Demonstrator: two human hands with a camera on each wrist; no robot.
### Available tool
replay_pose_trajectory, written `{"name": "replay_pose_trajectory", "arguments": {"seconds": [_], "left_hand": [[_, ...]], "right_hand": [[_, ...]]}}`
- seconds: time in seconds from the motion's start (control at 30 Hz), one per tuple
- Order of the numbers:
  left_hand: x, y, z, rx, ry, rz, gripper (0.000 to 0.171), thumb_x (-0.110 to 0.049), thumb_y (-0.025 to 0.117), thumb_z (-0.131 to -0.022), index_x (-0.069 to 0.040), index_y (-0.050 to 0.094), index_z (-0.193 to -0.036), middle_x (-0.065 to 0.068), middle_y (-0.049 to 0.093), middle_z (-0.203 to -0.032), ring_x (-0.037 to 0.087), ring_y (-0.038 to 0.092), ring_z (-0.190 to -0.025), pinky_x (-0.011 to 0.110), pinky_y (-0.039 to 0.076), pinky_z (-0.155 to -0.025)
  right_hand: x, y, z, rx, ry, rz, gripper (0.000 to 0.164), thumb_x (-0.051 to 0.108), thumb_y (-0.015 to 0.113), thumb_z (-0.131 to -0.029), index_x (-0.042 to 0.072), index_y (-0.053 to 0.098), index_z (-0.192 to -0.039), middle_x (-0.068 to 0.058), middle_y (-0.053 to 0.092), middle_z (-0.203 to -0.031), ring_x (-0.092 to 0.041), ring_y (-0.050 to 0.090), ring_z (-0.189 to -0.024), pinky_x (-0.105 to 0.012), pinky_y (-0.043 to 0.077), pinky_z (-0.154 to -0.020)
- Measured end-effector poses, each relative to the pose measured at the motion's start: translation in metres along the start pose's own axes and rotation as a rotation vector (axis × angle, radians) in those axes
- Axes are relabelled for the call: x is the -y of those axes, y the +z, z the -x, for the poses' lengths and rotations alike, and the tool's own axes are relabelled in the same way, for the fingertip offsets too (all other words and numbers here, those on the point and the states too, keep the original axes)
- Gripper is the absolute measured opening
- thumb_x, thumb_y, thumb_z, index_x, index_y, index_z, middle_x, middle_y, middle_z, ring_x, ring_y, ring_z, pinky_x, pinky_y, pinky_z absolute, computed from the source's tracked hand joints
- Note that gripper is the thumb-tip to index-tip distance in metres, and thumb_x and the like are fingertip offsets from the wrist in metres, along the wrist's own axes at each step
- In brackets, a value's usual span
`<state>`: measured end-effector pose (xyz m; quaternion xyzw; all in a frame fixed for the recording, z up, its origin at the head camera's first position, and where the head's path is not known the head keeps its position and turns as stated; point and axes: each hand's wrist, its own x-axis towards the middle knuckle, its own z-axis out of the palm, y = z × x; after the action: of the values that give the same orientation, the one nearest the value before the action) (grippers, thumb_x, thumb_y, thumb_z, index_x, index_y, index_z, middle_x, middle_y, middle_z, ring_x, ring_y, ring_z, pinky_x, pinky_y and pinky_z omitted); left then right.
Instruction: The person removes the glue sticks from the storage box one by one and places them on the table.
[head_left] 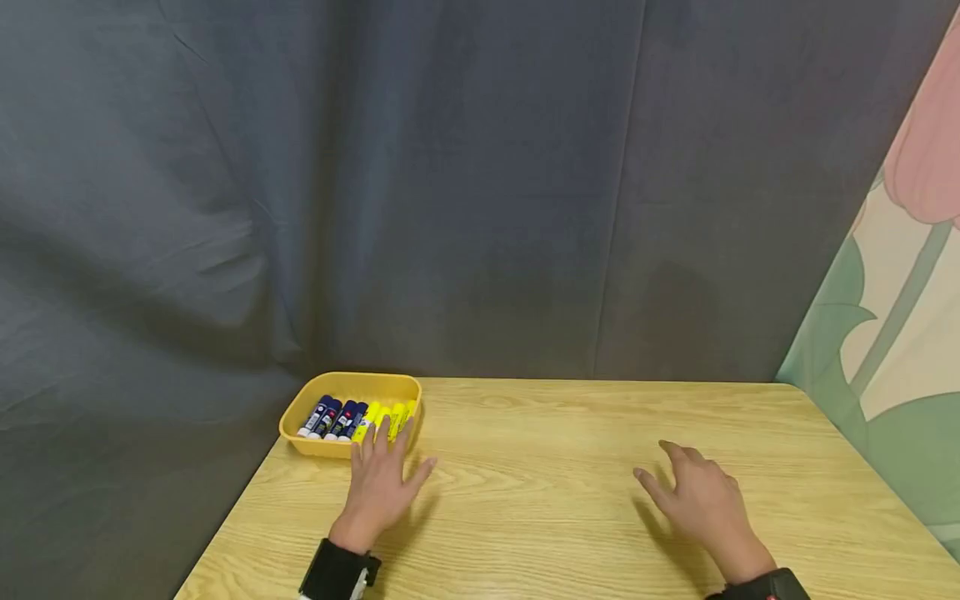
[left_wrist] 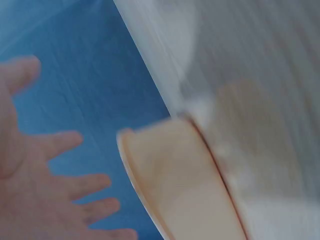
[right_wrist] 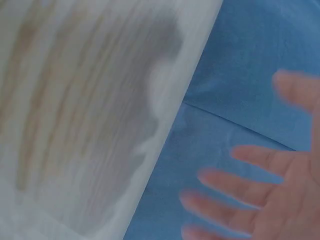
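A yellow plastic basket point(head_left: 352, 450) stands at the table's back left corner. Inside it lie several dark blue glue sticks point(head_left: 347, 420) with white ends, and beside them several bright yellow sticks point(head_left: 371, 417). My left hand point(head_left: 380, 487) is spread just in front of the basket, its fingertips overlapping the near rim and the yellow sticks in the head view. In the left wrist view its fingers are apart beside the basket's wall point(left_wrist: 175, 180), holding nothing. My right hand point(head_left: 703, 500) hovers over the right half of the table, fingers spread and relaxed, with nothing in it.
The light wooden table point(head_left: 540, 467) ends at a dark grey-blue curtain point(head_left: 480, 208) along the back and left. On the right rises a wall with a painted pink flower point(head_left: 926, 158) and green leaves. Both wrists wear black bands point(head_left: 333, 569).
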<state>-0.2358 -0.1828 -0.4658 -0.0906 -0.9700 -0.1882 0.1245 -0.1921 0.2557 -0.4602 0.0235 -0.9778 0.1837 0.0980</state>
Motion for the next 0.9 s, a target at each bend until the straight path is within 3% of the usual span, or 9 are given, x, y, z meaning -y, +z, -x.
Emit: {"name": "replay_pose_trajectory", "arguments": {"seconds": [0.1, 0.2, 0.3, 0.47, 0.6, 0.9], "left_hand": [[0.024, -0.013, -0.017, -0.113, -0.025, -0.042, 0.063, -0.04, 0.056, -0.1, -0.003, 0.044, -0.149, 0.035, 0.034, -0.151, 0.055, 0.027, -0.14, 0.071, 0.021, -0.11], [0.055, -0.028, -0.037, -0.164, -0.109, -0.058, 0.056, -0.032, 0.051, -0.102, 0.004, 0.043, -0.145, 0.039, 0.035, -0.144, 0.057, 0.03, -0.134, 0.069, 0.026, -0.106], [0.086, -0.042, -0.051, -0.138, -0.216, -0.057, 0.056, -0.03, 0.043, -0.105, 0.008, 0.037, -0.146, 0.043, 0.031, -0.142, 0.059, 0.028, -0.131, 0.072, 0.028, -0.103], [0.125, -0.054, -0.062, -0.025, -0.37, -0.015, 0.063, -0.028, 0.036, -0.106, 0.014, 0.021, -0.149, 0.047, 0.024, -0.14, 0.062, 0.025, -0.128, 0.074, 0.028, -0.102], [0.14, -0.054, -0.066, 0.039, -0.425, -0.019, 0.064, -0.025, 0.031, -0.106, 0.017, 0.012, -0.15, 0.048, 0.025, -0.138, 0.063, 0.028, -0.124, 0.072, 0.029, -0.103], [0.149, -0.048, -0.07, 0.043, -0.422, -0.041, 0.054, -0.012, 0.032, -0.103, 0.025, 0.02, -0.141, 0.046, 0.038, -0.13, 0.062, 0.043, -0.118, 0.067, 0.035, -0.103]], "right_hand": [[-0.001, -0.005, -0.002, 0.01, 0.023, -0.052, 0.045, 0.033, 0.066, -0.095, -0.004, 0.064, -0.119, -0.025, 0.071, -0.103, -0.036, 0.069, -0.079, -0.047, 0.052, -0.056], [-0.002, -0.01, -0.004, 0.021, 0.044, -0.074, 0.033, 0.026, 0.065, -0.094, -0.001, 0.067, -0.113, -0.017, 0.073, -0.094, -0.029, 0.069, -0.073, -0.043, 0.05, -0.052], [-0.002, -0.013, -0.005, 0.028, 0.052, -0.073, 0.031, 0.026, 0.064, -0.095, 0.0, 0.067, -0.112, -0.013, 0.073, -0.091, -0.026, 0.068, -0.071, -0.041, 0.049, -0.051], [-0.002, -0.017, -0.004, 0.033, 0.057, -0.072, 0.032, 0.025, 0.064, -0.095, 0.0, 0.066, -0.114, -0.012, 0.073, -0.091, -0.026, 0.068, -0.072, -0.04, 0.049, -0.051], [-0.001, -0.02, -0.003, 0.019, 0.06, -0.067, 0.031, 0.024, 0.064, -0.094, -0.001, 0.066, -0.113, -0.011, 0.073, -0.089, -0.026, 0.068, -0.072, -0.039, 0.048, -0.051], [0.001, -0.023, -0.005, 0.006, 0.066, -0.05, 0.03, 0.025, 0.064, -0.094, 0.0, 0.067, -0.111, -0.01, 0.073, -0.088, -0.026, 0.068, -0.071, -0.038, 0.046, -0.05]]}}
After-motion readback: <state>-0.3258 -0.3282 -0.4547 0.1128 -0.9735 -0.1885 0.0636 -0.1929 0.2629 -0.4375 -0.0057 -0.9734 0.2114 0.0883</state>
